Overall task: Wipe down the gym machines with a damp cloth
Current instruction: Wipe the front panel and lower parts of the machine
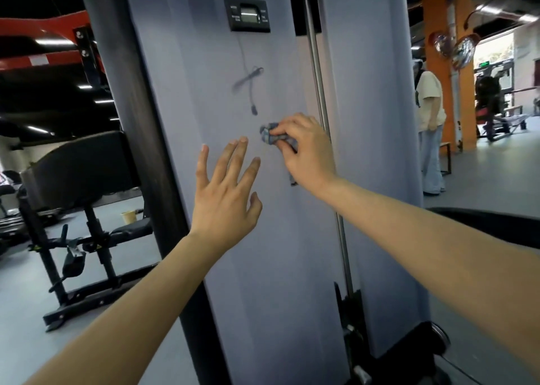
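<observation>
A tall grey panel (263,253) of a gym machine fills the middle of the view. My right hand (306,153) grips a small bunched blue-grey cloth (270,134) and holds it against the panel at mid height. My left hand (226,193) is spread flat with straight fingers on or just in front of the panel, a little left of and below the cloth. A black counter display (247,13) sits near the panel's top, and a thin wire (248,83) hangs from it to just above the cloth.
A chrome guide rod (321,106) runs down just right of my right hand. A black bench machine (79,209) stands to the left. A person in a pale shirt (429,127) stands at the right beside an orange column (438,63).
</observation>
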The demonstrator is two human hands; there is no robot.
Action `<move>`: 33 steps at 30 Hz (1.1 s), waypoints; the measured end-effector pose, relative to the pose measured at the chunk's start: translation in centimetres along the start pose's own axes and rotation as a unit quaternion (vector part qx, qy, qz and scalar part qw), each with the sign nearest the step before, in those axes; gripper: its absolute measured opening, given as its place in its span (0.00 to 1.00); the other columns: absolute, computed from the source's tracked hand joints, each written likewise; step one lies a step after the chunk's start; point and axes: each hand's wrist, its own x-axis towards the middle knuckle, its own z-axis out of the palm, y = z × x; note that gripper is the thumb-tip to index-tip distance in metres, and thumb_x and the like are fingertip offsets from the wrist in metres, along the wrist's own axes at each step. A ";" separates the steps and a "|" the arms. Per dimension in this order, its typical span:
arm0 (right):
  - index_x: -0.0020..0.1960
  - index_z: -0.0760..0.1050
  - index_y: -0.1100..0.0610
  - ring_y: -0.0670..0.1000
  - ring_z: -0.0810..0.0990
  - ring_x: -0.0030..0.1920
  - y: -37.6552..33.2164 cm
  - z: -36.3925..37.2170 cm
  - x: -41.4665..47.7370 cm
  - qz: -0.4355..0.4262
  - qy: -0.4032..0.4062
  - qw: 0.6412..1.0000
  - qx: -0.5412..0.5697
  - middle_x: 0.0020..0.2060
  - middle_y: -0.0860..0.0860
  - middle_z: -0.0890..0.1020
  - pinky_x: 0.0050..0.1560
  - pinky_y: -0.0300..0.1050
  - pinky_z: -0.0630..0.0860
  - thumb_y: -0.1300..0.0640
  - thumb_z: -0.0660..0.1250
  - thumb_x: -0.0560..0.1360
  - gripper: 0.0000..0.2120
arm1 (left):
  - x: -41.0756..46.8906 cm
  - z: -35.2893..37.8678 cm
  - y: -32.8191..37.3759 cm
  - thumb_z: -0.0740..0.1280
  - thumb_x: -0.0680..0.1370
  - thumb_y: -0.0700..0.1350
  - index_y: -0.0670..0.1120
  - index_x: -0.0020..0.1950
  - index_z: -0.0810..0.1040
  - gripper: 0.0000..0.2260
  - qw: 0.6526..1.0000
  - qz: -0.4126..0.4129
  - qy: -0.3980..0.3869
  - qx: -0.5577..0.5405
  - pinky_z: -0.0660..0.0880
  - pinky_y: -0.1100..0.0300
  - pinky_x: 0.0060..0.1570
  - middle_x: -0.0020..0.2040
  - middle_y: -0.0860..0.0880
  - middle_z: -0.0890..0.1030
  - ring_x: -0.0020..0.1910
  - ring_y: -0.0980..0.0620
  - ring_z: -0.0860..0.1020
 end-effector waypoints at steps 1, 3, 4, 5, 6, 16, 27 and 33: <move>0.54 0.83 0.56 0.51 0.77 0.53 -0.2 0.2 -1.4 0.001 -0.009 1.000 0.002 0.52 0.49 0.81 0.50 0.46 0.75 0.60 0.74 0.78 0.05 | -0.4 0.3 0.2 0.65 0.82 0.54 0.46 0.82 0.70 0.29 1.000 0.000 0.001 -0.005 0.45 0.31 0.82 0.87 0.41 0.55 0.87 0.43 0.54; 0.55 0.81 0.57 0.51 0.76 0.54 -0.3 0.4 -4.5 -0.006 -0.033 0.999 0.006 0.53 0.49 0.79 0.49 0.47 0.76 0.59 0.72 0.80 0.05 | -1.4 0.7 0.6 0.65 0.81 0.53 0.45 0.82 0.70 0.29 1.000 0.000 0.004 -0.013 0.44 0.32 0.82 0.87 0.41 0.56 0.86 0.43 0.55; 0.56 0.80 0.57 0.52 0.76 0.55 -0.1 0.6 -6.1 -0.010 -0.039 0.999 0.008 0.53 0.50 0.78 0.49 0.48 0.77 0.60 0.72 0.80 0.05 | -2.0 0.8 0.8 0.65 0.81 0.53 0.45 0.82 0.69 0.30 1.000 0.002 0.004 -0.017 0.44 0.33 0.83 0.87 0.41 0.56 0.86 0.43 0.55; 0.56 0.80 0.58 0.52 0.76 0.55 0.1 0.7 -7.7 -0.016 -0.046 0.999 0.009 0.54 0.50 0.79 0.48 0.48 0.77 0.61 0.72 0.79 0.06 | -2.6 1.0 1.1 0.66 0.81 0.52 0.45 0.83 0.69 0.30 1.000 0.003 0.005 -0.019 0.44 0.33 0.83 0.87 0.41 0.56 0.86 0.43 0.55; 0.57 0.81 0.59 0.52 0.76 0.56 0.4 0.7 -9.2 -0.023 -0.056 0.998 0.008 0.55 0.51 0.79 0.48 0.48 0.78 0.62 0.71 0.79 0.06 | -3.2 1.2 1.4 0.66 0.81 0.52 0.45 0.83 0.68 0.30 1.000 0.004 0.007 -0.020 0.44 0.33 0.83 0.87 0.41 0.56 0.86 0.43 0.55; 0.52 0.82 0.59 0.56 0.77 0.50 0.5 -0.1 -6.6 -0.074 -0.079 0.993 -0.039 0.50 0.51 0.81 0.45 0.53 0.77 0.62 0.66 0.80 0.06 | -5.2 0.9 2.7 0.65 0.81 0.51 0.45 0.83 0.68 0.30 0.999 -0.003 -0.008 -0.032 0.45 0.33 0.83 0.86 0.41 0.59 0.86 0.43 0.56; 0.53 0.81 0.60 0.56 0.76 0.49 1.7 1.8 -21.5 -0.048 -0.126 0.988 -0.070 0.53 0.53 0.80 0.40 0.52 0.75 0.70 0.69 0.78 0.09 | -10.5 2.8 5.6 0.69 0.80 0.49 0.46 0.81 0.71 0.29 0.997 -0.012 -0.034 -0.061 0.42 0.32 0.82 0.87 0.41 0.56 0.86 0.42 0.54; 0.52 0.79 0.59 0.57 0.76 0.48 2.6 0.8 -21.8 -0.119 -0.199 0.970 -0.070 0.50 0.55 0.79 0.45 0.53 0.74 0.75 0.67 0.71 0.15 | -13.2 3.5 6.9 0.72 0.78 0.44 0.46 0.78 0.74 0.28 0.996 -0.006 -0.030 -0.079 0.45 0.30 0.82 0.85 0.40 0.61 0.85 0.41 0.59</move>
